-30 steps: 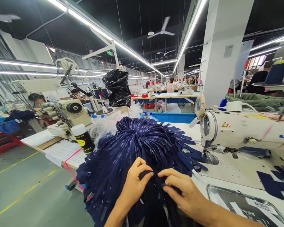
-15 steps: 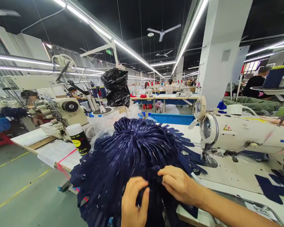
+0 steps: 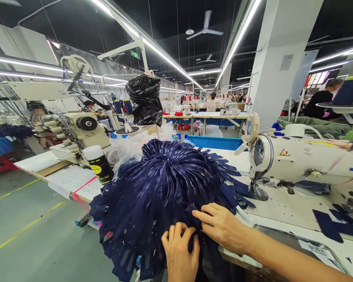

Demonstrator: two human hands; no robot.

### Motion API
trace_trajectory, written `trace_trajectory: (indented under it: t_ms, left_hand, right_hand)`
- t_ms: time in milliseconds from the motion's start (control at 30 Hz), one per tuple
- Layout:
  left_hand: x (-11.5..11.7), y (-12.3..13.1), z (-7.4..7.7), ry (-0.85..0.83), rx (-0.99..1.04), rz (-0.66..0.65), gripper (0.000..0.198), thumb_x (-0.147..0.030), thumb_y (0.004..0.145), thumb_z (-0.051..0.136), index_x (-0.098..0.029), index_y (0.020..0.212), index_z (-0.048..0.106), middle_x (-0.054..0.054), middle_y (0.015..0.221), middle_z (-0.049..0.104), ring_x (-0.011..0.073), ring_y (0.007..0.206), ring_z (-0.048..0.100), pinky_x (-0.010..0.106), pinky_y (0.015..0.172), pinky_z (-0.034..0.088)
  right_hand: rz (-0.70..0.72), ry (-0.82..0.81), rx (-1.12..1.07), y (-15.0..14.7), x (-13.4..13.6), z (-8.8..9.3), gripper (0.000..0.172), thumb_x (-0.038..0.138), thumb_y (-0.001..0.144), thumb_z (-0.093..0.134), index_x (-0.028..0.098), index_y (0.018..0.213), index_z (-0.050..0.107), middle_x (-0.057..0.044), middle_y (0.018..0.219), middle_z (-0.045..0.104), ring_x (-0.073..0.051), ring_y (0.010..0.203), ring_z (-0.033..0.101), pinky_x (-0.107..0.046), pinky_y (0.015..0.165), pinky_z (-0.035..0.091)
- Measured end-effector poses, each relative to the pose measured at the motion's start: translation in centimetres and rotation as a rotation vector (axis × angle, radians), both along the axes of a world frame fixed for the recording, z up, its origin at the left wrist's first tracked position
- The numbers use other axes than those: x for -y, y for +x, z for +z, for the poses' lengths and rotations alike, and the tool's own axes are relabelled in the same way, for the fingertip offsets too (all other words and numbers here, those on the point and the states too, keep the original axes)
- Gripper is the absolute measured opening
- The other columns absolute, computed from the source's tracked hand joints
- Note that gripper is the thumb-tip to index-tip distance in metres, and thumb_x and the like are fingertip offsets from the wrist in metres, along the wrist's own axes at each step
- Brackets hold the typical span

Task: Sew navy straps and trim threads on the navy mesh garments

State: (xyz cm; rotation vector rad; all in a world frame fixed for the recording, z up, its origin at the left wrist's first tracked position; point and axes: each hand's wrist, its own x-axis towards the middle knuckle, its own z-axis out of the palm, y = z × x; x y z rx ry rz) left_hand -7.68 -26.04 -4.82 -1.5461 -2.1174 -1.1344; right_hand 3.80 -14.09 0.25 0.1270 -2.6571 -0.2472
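Observation:
A big bundle of navy fabric strips (image 3: 164, 184) fans out over the table in front of me, gathered at the top, with ridged shiny lines along many strips. My left hand (image 3: 181, 250) is at the near edge of the bundle, fingers curled in and gripping the navy fabric. To its right, my right hand (image 3: 223, 227) reaches in from the side, its thumb and fingertips closed on a strip; the exact grip is partly hidden by the cloth. Both hands are close together, and the lower ends of the strips hang over the table's front edge.
A white sewing machine (image 3: 300, 156) stands at right, with navy cut pieces (image 3: 328, 225) and a metal tray (image 3: 282, 235) near it. At left are a black-and-white cone container (image 3: 98, 164) and another machine (image 3: 86, 131). A co-worker (image 3: 320, 102) sits at far right.
My left hand has moved right and slightly up, closer to my right hand, and its fingers have closed in on the fabric. The view has shifted slightly.

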Motion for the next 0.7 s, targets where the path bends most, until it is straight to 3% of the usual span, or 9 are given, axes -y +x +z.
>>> trace_trajectory:
  t_ms: [167,367,500,700]
  left_hand:
    - [-0.1,-0.3,0.0,-0.037,0.011,-0.007,0.020,-0.010,0.072,0.049,-0.022,0.078,0.063,0.002,0.079,0.058,0.0200,0.077,0.052,0.039,0.074,0.030]
    - [0.0,-0.8,-0.1,-0.060,-0.081,0.002,0.023,-0.008,0.069,0.052,-0.025,0.077,0.066,0.003,0.079,0.057,0.0210,0.076,0.051,0.040,0.074,0.031]
    - [0.3,-0.8,0.2,0.002,-0.049,-0.056,0.019,-0.011,0.077,0.046,-0.021,0.076,0.062,0.003,0.080,0.056,0.0196,0.077,0.050,0.037,0.072,0.033]
    - [0.5,-0.7,1.7,0.059,-0.030,-0.134,0.019,-0.013,0.082,0.041,-0.020,0.079,0.058,0.005,0.085,0.056,0.0212,0.085,0.050,0.038,0.074,0.035]
  right_hand:
    - [0.017,-0.080,0.152,0.1,-0.2,0.6,0.017,0.018,0.084,0.047,0.017,0.068,0.052,0.000,0.099,0.061,-0.015,0.080,0.048,-0.033,0.072,0.036]
    - [-0.032,-0.077,0.202,0.2,-0.1,0.4,0.014,0.021,0.083,0.049,0.017,0.069,0.051,-0.001,0.080,0.061,-0.016,0.077,0.045,-0.034,0.072,0.032]
    - [-0.069,-0.142,0.113,0.5,0.0,-0.1,0.014,0.019,0.082,0.047,0.018,0.069,0.051,-0.002,0.074,0.058,-0.016,0.074,0.044,-0.034,0.073,0.032]
    - [-0.118,-0.365,-0.161,0.5,1.2,0.0,0.019,0.015,0.083,0.041,0.018,0.065,0.046,-0.002,0.068,0.053,-0.015,0.069,0.044,-0.030,0.066,0.034]
